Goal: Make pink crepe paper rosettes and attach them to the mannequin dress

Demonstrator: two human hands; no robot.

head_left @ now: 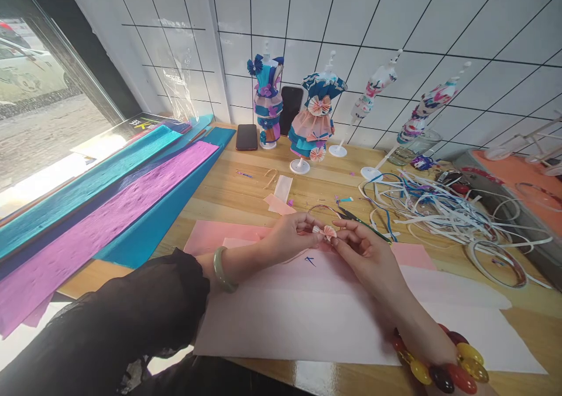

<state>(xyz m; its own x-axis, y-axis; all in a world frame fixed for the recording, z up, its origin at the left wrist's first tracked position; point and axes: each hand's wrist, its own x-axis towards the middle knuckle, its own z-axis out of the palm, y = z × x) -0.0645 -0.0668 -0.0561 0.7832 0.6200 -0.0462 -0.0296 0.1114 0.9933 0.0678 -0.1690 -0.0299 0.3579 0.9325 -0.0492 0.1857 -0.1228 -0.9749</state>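
Between my two hands is a small pleated paper bow [325,232], pink and white. My left hand [287,236] pinches its left end. At the right end, the thumb and fingers of my right hand [360,245] close on it. Both hands hover over large sheets of pale pink paper [298,314]. Small dark blue scraps [309,261] lie on the paper just below the bow. Behind my right hand, a dark-handled tool [357,220] lies partly hidden, so its kind is unclear.
Rolls of teal and purple crepe paper [132,200] lie at left. Along the tiled wall stand two mini mannequins in paper dresses [267,100], two tilted mannequins [424,112] and phones [246,137]. Tangled paper strips [430,202] fill the right side, near an orange-topped box [522,176].
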